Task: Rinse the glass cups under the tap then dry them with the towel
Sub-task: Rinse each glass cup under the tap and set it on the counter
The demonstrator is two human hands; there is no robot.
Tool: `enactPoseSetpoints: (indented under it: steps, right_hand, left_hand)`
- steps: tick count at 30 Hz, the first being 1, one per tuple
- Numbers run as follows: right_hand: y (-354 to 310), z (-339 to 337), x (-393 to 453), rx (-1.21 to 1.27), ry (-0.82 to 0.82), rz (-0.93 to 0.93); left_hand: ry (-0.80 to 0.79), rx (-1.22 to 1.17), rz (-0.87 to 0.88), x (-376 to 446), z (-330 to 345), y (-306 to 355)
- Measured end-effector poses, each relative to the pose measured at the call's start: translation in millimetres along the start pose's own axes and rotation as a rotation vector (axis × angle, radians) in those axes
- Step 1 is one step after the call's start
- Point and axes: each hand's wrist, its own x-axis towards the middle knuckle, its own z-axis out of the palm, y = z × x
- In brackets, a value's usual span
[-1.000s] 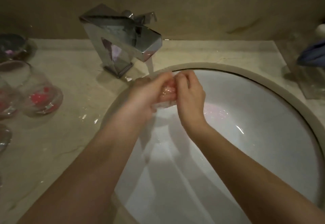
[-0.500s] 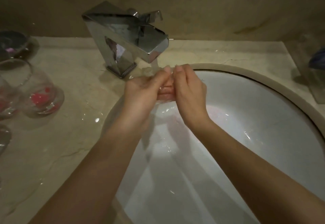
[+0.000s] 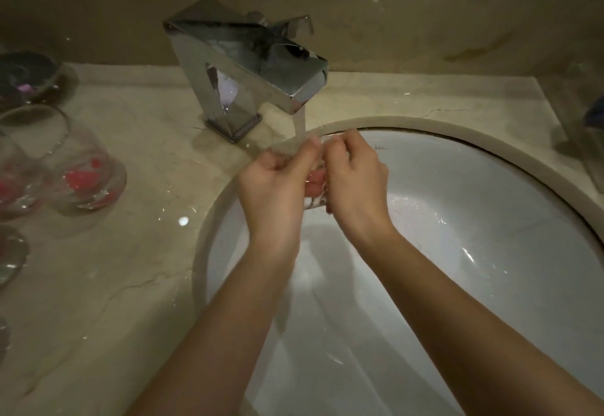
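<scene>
A clear glass cup [image 3: 315, 183] is held between both hands over the white sink basin [image 3: 457, 219], under the water stream [image 3: 300, 128] running from the chrome tap [image 3: 248, 72]. My left hand [image 3: 274, 186] grips the cup's left side with curled fingers. My right hand [image 3: 354, 180] curls round its right side, fingertips at the rim. Most of the cup is hidden by the hands. No towel is in view.
Several glass cups with pink marks [image 3: 78, 167] stand on the beige stone counter [image 3: 130, 252] at the left, with a dark bowl-like glass [image 3: 29, 75] behind them. A clear container [image 3: 585, 121] stands at the right edge. A wall rises behind the tap.
The cup and both hands stay under the stream; the hands have shifted slightly and the fingers have moved round the cup. The head view has drifted a little.
</scene>
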Motion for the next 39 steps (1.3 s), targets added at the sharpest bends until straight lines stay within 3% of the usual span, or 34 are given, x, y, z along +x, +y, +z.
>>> enactPoseSetpoints:
  steps: [3,5,6,9,11,13,16,17,18,21,23,29,31,34,35,39]
  right_hand:
    - [-7.0,-6.2,-2.6,0.157,-0.064,0.256]
    - [-8.3,-5.8,-6.9,0.125,-0.095,0.248]
    - [-6.0,-5.1,-10.9,0.040,-0.062,0.135]
    - [1.7,-7.7,-19.3,-0.288,0.029,-0.517]
    - [12.0,-10.6,-12.7,-0.434,-0.015,-0.666]
    - [9.4,-7.9,-8.8,-0.359,0.018,-0.433]
    - [-2.6,-2.8,-1.4,0.199,-0.115,0.348]
    - [-5.6,-3.5,-2.9,0.279,-0.175,0.486]
    - [-6.7,-3.9,-6.5,0.253,-0.213,0.497]
    - [-7.7,-4.7,-15.4,-0.216,-0.129,-0.006]
    - [-5.8,-2.4,-10.2,-0.335,-0.117,-0.158]
    - [1.5,3.1,4.2,0.180,-0.336,0.412]
    - [-0.1,3.0,-0.6,0.128,-0.299,0.356]
    - [-8.9,2.3,-14.0,-0.180,-0.182,-0.026]
    - [-13.4,2.3,-15.2,-0.222,-0.191,-0.074]
    - [-15.3,1.7,5.1,-0.038,-0.276,0.206]
  left_hand:
    - [0.079,0.100,0.131,-3.5,-3.9,-12.2]
    - [0.100,0.055,0.114,-4.0,-5.4,-12.8]
    - [0.106,0.005,0.068,-3.1,-4.7,-10.1]
    - [0.048,-0.019,-0.069,7.2,-4.2,1.4]
    - [0.044,0.029,-0.071,13.0,-4.4,4.8]
    - [0.072,0.034,-0.001,12.4,-1.7,2.3]
    - [0.132,0.052,0.159,10.4,1.9,-4.0]
    - [0.142,0.046,0.181,11.3,2.3,-5.0]
    - [0.144,0.019,0.184,13.1,2.2,-6.6]
    - [0.126,-0.030,0.155,16.3,2.6,-8.6]
    - [0.124,-0.014,0.160,15.1,2.5,-10.5]
    - [0.195,0.009,0.219,16.0,4.6,-17.1]
    - [0.183,-0.011,0.216,14.6,6.6,-17.4]
    - [0.164,-0.034,0.185,14.7,5.3,-19.8]
    - [0.178,-0.049,0.191,13.4,4.2,-20.2]
    - [0.228,-0.104,0.280,9.3,-0.4,-14.6]
